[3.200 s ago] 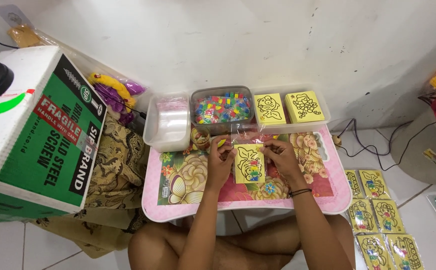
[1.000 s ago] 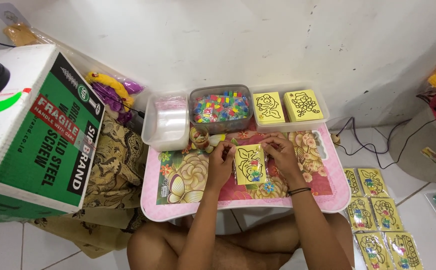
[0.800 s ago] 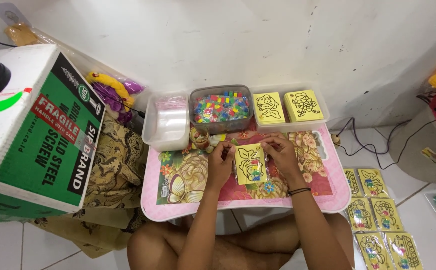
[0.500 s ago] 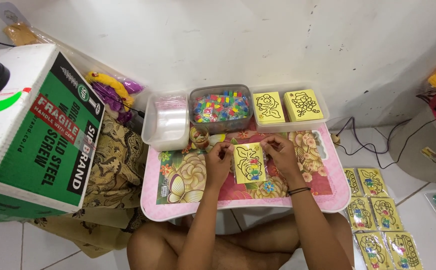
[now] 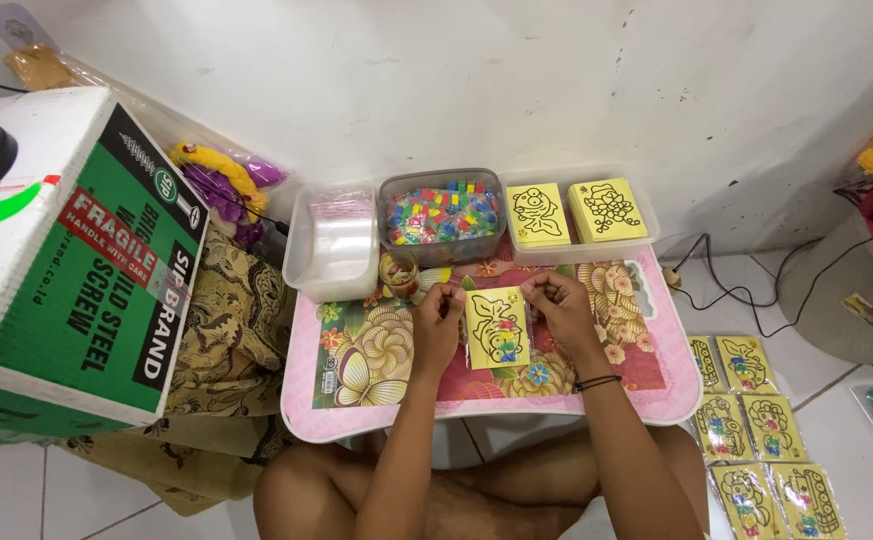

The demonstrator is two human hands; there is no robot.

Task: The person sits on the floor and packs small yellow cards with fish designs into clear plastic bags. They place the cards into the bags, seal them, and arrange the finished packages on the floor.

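Over the tabletop (image 5: 356, 400), my fingertips are mostly hidden, but both hands' fingers (image 5: 546, 293) pinch the yellow card's (image 5: 496, 328) top corners.

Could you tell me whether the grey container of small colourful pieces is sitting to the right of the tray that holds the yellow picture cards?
No, the grey container of colourful pieces sits left of the clear tray holding the yellow picture cards.

left hand (image 5: 440, 322): fingers curled, pinching, forearm stretched forward
right hand (image 5: 559, 305): fingers bent, pinching, dark band on wrist
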